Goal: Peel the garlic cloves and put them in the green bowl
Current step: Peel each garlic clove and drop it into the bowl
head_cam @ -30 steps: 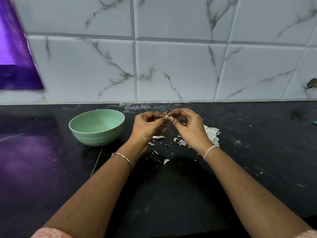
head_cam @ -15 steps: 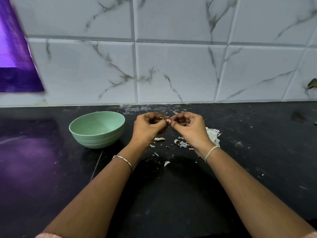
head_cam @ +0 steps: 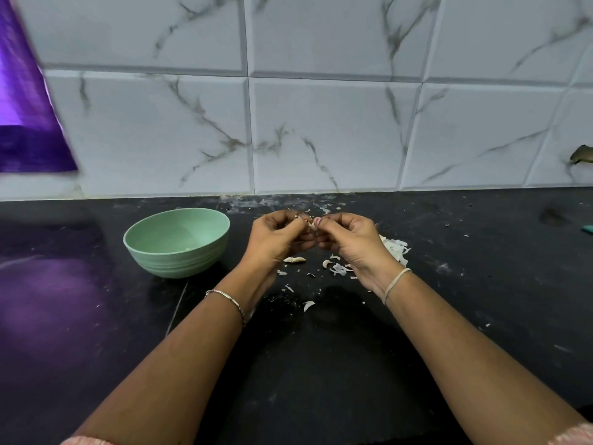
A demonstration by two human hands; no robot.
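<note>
**Two Hands, One Clove, Right Over the Black Counter**

There it was, centre stage: the left hand point(head_cam: 276, 239) and the right hand point(head_cam: 349, 242) were fingertip to fingertip, raised just above the dark countertop point(head_cam: 321, 364). Between them sat the garlic clove point(head_cam: 310, 223), pinched from both sides. The left thumb and forefinger were curled onto one end and the right thumb and forefinger onto the other. The remaining fingers of each hand were folded in toward the palm. Only a sliver of that clove showed, so how much skin it wore I could not tell.

Off to the left, the green bowl point(head_cam: 179, 261) stood upright on the counter, near the left hand but clear of it, and close to the wall.

Down on the counter it was a proper mess! A loose clove point(head_cam: 294, 259) lay just below the left hand. Small peel scraps point(head_cam: 337, 268) were scattered under and between the wrists. A bigger peel heap point(head_cam: 396, 248) of white skins lay beyond the right hand, partly hidden by it.

A chain bracelet point(head_cam: 226, 300) circled the left wrist and a pale band point(head_cam: 396, 281) the right.

At the back rose the marbled tile wall point(head_cam: 321, 130). A purple sheet point(head_cam: 25, 123) hung at the far left and threw a violet sheen on the counter below it.
</note>
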